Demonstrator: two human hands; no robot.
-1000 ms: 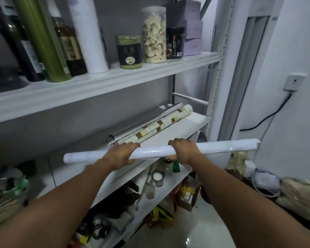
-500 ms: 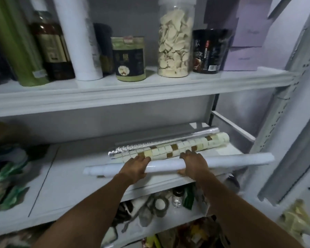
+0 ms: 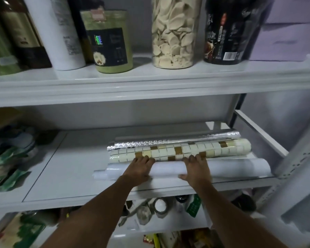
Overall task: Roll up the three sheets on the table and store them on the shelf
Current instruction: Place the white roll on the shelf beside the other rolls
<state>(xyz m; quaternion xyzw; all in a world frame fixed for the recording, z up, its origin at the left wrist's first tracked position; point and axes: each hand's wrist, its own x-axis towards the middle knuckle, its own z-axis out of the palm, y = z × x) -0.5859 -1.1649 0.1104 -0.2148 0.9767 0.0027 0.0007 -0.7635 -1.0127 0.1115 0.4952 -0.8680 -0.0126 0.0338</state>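
Note:
A white rolled sheet (image 3: 170,170) lies on the middle shelf (image 3: 64,176), right in front of a cream-and-gold mosaic roll (image 3: 222,149). Behind that lies a silver foil roll (image 3: 168,141). My left hand (image 3: 139,170) rests over the white roll left of its middle, fingertips touching the mosaic roll. My right hand (image 3: 196,168) is laid over the white roll a little further right, thumb on its near side. The roll's left end looks slightly unwound.
The upper shelf (image 3: 150,83) carries bottles, a green canister (image 3: 111,42), a jar of pale chips (image 3: 174,33) and a black tub (image 3: 225,31). Green packets (image 3: 5,163) fill the middle shelf's left side. A shelf upright (image 3: 297,158) stands at right. Jars and clutter sit below.
Both hands carried the white roll from in front of the shelf onto the middle shelf, setting it down against the mosaic roll. The view moved closer to the shelf.

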